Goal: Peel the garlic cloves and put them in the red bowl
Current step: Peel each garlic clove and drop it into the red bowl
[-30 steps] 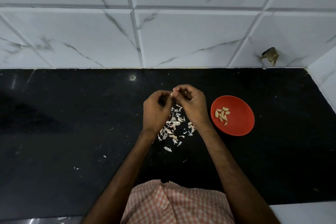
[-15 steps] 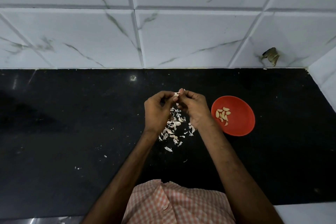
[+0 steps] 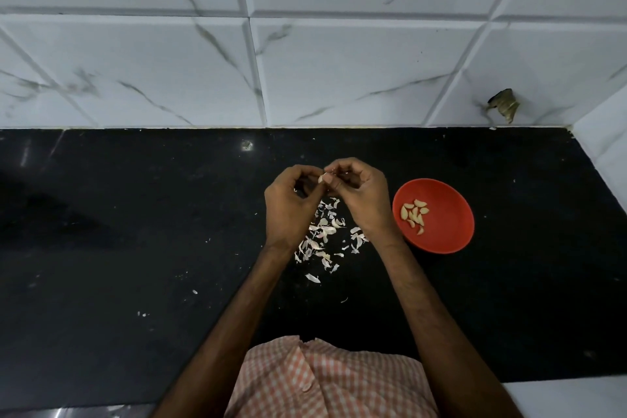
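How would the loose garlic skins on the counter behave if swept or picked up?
The garlic skins look thin and curled, so probably light and apt to scatter when swept. Small flakes lying on the black counter, they are likely awkward to pinch singly. They look flimsy, so probably crumple rather than hold shape.

garlic clove [image 3: 321,177] mostly hidden, peel scraps [image 3: 323,233] partly covered

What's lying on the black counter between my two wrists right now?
In the head view, a scatter of pale papery garlic skins lies on the black counter between the wrists, while the left hand and right hand pinch a small garlic clove.
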The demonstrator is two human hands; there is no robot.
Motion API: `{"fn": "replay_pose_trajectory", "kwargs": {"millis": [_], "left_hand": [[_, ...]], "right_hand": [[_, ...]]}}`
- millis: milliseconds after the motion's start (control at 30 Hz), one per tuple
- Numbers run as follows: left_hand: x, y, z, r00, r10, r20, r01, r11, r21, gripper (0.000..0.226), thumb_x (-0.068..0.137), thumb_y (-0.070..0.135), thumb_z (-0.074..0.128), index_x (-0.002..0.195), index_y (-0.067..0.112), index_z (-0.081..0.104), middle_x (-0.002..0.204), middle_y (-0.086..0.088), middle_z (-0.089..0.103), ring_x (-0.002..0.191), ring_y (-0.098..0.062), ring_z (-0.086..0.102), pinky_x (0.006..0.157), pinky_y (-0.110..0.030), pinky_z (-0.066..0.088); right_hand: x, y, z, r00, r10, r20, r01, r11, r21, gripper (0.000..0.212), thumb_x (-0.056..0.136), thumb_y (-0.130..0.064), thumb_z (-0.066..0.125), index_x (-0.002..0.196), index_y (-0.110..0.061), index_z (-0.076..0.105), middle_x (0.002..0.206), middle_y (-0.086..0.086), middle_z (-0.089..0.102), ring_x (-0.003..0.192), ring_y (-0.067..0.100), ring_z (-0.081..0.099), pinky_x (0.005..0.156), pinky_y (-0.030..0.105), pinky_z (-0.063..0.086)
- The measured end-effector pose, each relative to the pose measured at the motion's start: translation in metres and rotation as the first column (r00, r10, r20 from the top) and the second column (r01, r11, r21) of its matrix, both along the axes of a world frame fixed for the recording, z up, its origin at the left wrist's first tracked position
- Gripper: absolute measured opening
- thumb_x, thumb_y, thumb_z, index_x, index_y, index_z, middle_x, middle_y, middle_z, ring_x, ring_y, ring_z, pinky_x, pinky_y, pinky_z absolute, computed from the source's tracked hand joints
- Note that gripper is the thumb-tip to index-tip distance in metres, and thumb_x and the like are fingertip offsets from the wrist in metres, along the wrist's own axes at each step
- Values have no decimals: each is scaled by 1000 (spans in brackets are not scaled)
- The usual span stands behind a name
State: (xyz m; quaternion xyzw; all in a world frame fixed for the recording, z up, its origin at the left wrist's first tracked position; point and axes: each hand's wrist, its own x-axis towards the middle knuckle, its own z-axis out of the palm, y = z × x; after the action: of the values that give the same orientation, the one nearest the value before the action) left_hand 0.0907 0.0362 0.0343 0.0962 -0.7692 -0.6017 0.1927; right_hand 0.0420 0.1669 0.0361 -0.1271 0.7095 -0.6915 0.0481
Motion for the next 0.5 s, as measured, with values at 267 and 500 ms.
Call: {"fn": "replay_pose_trajectory", "kwargs": {"millis": [267, 500], "left_hand": [[2, 0, -3, 997, -65, 34, 59, 987, 149, 14, 85, 15, 80, 98, 13, 77, 87, 4, 76, 74, -11, 68, 59, -24, 49], [-2, 0, 0, 993, -95, 65, 83, 983, 166, 7, 92, 10, 71, 98, 7, 76, 87, -2, 76, 57, -2, 61, 53, -16, 47]], "right_hand": [[3, -6, -2, 982, -125, 139, 133, 990, -50, 4, 93, -3, 68, 90, -5, 71, 79, 4, 74, 74, 17, 73, 65, 30, 62], [0, -6, -3, 983, -148, 104, 145, 989, 43, 15, 95, -5, 67, 84, -14, 72, 70, -1, 70, 65, 13, 67, 60, 34, 61]]}}
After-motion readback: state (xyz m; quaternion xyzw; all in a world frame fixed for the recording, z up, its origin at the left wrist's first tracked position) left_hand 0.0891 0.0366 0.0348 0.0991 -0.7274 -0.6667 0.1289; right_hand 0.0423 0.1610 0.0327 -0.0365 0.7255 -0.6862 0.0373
